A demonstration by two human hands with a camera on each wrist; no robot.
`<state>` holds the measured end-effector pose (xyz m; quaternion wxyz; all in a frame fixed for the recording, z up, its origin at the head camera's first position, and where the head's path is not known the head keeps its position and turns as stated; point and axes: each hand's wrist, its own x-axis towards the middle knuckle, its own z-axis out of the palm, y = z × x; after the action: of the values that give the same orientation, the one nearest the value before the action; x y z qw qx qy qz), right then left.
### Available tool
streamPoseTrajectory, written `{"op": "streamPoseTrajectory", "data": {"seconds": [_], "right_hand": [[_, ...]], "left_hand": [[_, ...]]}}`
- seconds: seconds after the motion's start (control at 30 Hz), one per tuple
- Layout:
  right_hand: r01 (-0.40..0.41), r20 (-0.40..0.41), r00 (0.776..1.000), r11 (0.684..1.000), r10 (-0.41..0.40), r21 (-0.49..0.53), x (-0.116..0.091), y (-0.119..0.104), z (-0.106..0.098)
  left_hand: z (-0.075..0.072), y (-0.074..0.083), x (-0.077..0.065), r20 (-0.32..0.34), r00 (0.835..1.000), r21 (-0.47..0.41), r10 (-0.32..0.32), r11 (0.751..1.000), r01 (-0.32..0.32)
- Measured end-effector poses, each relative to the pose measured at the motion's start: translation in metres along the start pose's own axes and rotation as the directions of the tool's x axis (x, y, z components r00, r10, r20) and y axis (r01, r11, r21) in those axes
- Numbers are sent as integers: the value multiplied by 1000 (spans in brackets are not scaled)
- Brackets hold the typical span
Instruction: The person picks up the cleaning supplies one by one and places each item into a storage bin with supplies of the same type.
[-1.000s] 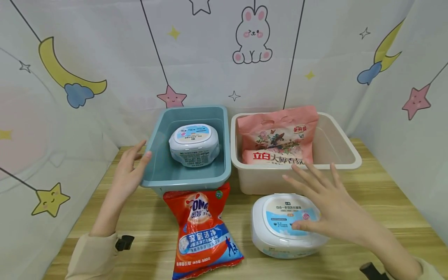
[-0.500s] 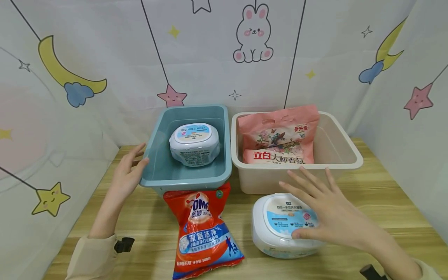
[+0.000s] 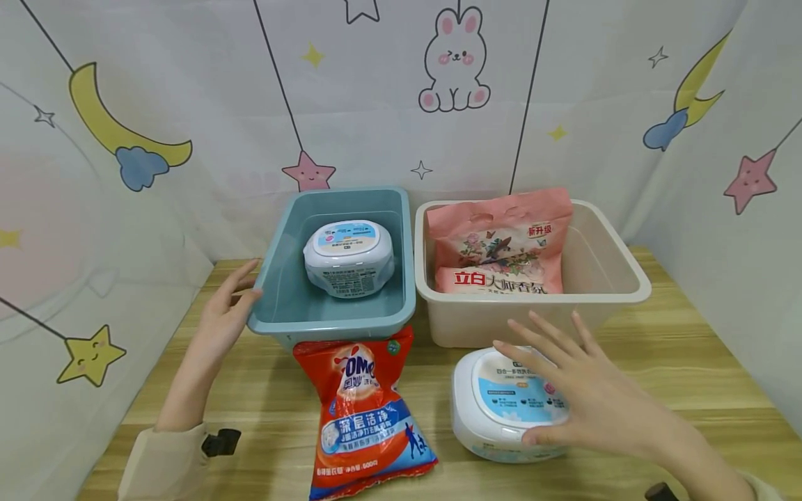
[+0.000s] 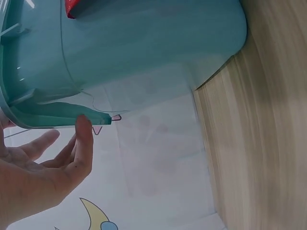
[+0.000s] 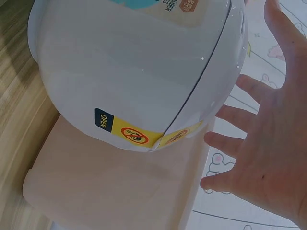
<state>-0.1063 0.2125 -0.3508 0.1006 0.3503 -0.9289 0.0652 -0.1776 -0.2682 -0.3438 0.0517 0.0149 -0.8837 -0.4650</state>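
Observation:
My left hand (image 3: 227, 306) is at the left rim of the blue plastic bin (image 3: 276, 278), its thumb and fingers loosely bent against the rim. The left wrist view shows a fingertip (image 4: 83, 122) at the bin's edge. Inside that bin stands a white tub (image 3: 349, 268) with a blue and white label. My right hand (image 3: 595, 396) is spread over the right side of a second white laundry-capsule tub (image 3: 495, 417) on the table. In the right wrist view its spread fingers (image 5: 225, 143) lie beside the tub's lid, holding nothing.
A red bag of washing powder (image 3: 363, 417) lies before the blue bin, its top against the front wall. The cream bin (image 3: 601, 243) at the right holds a pink detergent bag (image 3: 498, 243). A printed white curtain (image 3: 376, 104) closes off the back and sides of the wooden table (image 3: 689, 369).
My right hand has moved slightly down and left over the tub. My left hand has dropped slightly and come in closer to the blue bin's rim. The tubs and bags stay put.

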Motion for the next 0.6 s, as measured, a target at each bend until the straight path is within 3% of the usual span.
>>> {"op": "streamPoseTrajectory", "data": {"seconds": [0.6], "right_hand": [[0, 49, 999, 996, -4, 89, -3, -5, 6]], "left_hand": [[-2, -8, -5, 20, 1000, -89, -10, 996, 12]]}}
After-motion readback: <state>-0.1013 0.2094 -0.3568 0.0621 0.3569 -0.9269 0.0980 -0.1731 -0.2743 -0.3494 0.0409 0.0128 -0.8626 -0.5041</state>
